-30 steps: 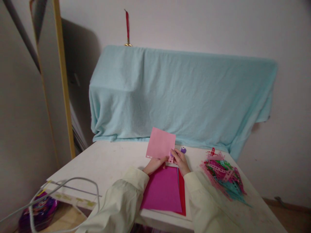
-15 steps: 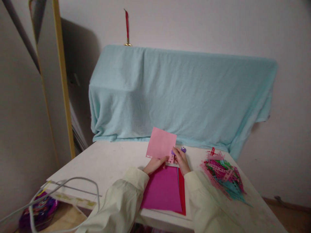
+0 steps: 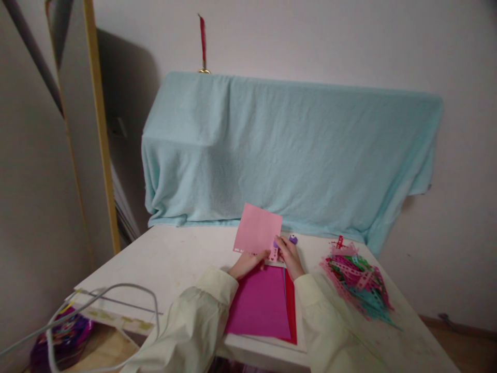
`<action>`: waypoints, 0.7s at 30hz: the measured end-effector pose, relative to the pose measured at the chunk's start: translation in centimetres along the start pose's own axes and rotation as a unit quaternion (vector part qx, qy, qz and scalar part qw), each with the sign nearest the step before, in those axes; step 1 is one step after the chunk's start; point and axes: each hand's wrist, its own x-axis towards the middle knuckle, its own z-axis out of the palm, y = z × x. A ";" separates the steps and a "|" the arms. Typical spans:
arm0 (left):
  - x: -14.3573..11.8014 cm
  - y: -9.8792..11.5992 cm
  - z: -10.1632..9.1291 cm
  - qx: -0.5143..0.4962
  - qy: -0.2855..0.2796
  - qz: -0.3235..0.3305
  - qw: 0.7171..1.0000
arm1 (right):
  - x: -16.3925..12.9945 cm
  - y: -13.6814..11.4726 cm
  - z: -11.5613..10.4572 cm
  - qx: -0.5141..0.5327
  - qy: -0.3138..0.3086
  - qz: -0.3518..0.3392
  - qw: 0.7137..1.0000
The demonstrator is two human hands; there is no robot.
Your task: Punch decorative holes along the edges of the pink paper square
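Observation:
A pink sheet of paper [image 3: 258,228] is held up over the table, with a row of small punched holes along its lower edge. My left hand [image 3: 248,264] is closed on that edge, thumb on top. In my right hand [image 3: 289,254] is a small purple paper punch [image 3: 276,243], mostly hidden by the fingers, at the paper's lower right corner. Heart-like cut-outs show in the pink edge there. Just behind my right hand stands a second purple punch [image 3: 293,239]. Below both hands lies a magenta sheet [image 3: 262,305] over a red sheet [image 3: 291,305].
A pile of punched paper strips [image 3: 359,280] in pink, green and teal lies on the right of the white table [image 3: 166,254]. A light blue cloth [image 3: 287,155] drapes over something at the back. A grey cable [image 3: 116,286] loops across the front left corner.

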 end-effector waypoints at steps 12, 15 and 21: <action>0.3 -0.5 0.3 -0.031 -0.009 0.002 0.999 | 0.2 0.6 0.0 0.002 0.016 -0.025 1.000; 0.3 -0.7 0.3 -0.030 -0.007 -0.004 1.000 | 0.3 0.7 0.0 0.006 0.012 -0.015 1.000; 0.3 -1.0 0.5 -0.032 0.000 -0.008 0.999 | 0.2 0.3 0.0 0.014 0.030 -0.015 0.999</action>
